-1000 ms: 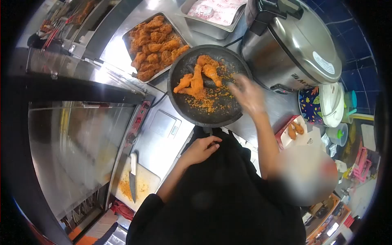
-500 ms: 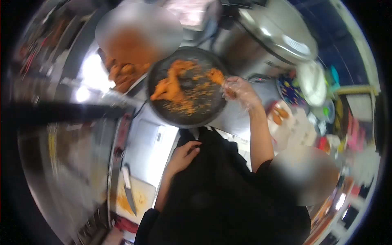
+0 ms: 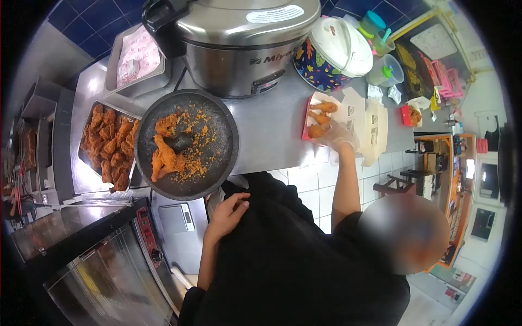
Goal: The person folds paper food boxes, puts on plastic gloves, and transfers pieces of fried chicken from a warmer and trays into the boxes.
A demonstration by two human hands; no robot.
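Observation:
My right hand (image 3: 338, 137), in a clear plastic glove, reaches into an open red and white takeaway box (image 3: 348, 111). Its fingers close on a fried chicken piece (image 3: 316, 131) at the near end, partly covered by the glove. Two more chicken pieces (image 3: 323, 107) lie beside it in the box. My left hand (image 3: 227, 215) is bare and rests against the front of my black clothing, fingers loosely stretched and holding nothing. Beyond it stands a round dark pan (image 3: 204, 187) with coated chicken (image 3: 166, 157) and loose orange crumbs (image 3: 198, 144).
A metal tray of fried chicken (image 3: 109, 141) sits left of the pan. Behind are a large rice cooker (image 3: 234, 62), a paper-lined metal tray (image 3: 136, 57) and a patterned tub with white lid (image 3: 342, 49). A glass-doored appliance (image 3: 109, 277) stands at lower left.
My right hand has carried a chicken piece from the pan rightwards to the box, which held two pieces before. My view has turned right. The left hand stays at my front.

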